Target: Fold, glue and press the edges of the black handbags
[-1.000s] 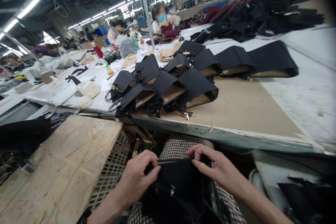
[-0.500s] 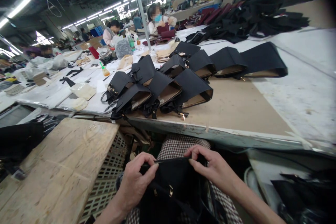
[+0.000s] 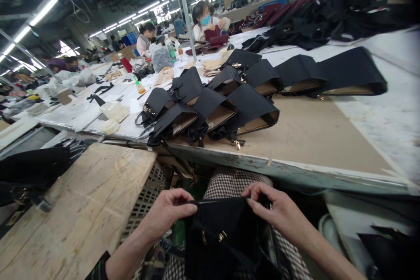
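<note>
black bag (image 3: 226,227) over checked cloth (image 3: 234,180), more bags (image 3: 215,107) on bench (image 3: 311,131) ahead

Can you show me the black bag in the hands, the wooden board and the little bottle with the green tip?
Black bag (image 3: 226,218), head view: upper front panel.
Wooden board (image 3: 95,197), head view: flat top.
Little bottle (image 3: 140,88), head view: yellow body.

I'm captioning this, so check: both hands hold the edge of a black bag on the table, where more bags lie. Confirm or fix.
The place is wrong: the head view shows the black bag over the checked lap, not on the table, where more bags lie. The left hand and right hand do hold its edge.
</note>
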A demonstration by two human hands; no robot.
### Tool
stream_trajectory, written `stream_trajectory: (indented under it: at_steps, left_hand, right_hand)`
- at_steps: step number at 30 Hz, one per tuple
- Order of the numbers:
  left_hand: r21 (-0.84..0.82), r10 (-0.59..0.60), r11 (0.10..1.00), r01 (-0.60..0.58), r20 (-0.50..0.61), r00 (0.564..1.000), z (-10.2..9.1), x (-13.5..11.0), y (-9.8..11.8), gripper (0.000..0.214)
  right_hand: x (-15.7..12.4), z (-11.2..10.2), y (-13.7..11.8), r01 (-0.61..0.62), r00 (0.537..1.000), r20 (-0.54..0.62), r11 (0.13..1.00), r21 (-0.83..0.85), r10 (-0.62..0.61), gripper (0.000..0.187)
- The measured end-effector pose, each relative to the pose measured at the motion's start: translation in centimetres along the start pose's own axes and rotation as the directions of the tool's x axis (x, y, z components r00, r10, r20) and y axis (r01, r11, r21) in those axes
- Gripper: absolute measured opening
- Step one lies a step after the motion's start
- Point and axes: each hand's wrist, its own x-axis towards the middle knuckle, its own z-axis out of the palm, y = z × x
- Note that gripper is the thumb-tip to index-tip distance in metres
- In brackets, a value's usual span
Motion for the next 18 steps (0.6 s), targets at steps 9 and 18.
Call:
stream_trajectory:
  at_steps: [9,18]
  left_hand:
    - [0.376,0.154,0.922,-0.091,-0.140,0.978,2.3,-0.6,-0.3,0.019]
    - [0.523,0.295,0.784,-0.335,0.162,0.942,2.3,0.8,2.4,0.012]
  right_hand:
    - [-0.5,-0.1,-0.7,0.004,0.999,-0.035,0.999,0.036,-0.002,0.017]
    - [-0.4,0.2,-1.2,0.020,0.999,-0.052,0.997,0.069,-0.016,0.017]
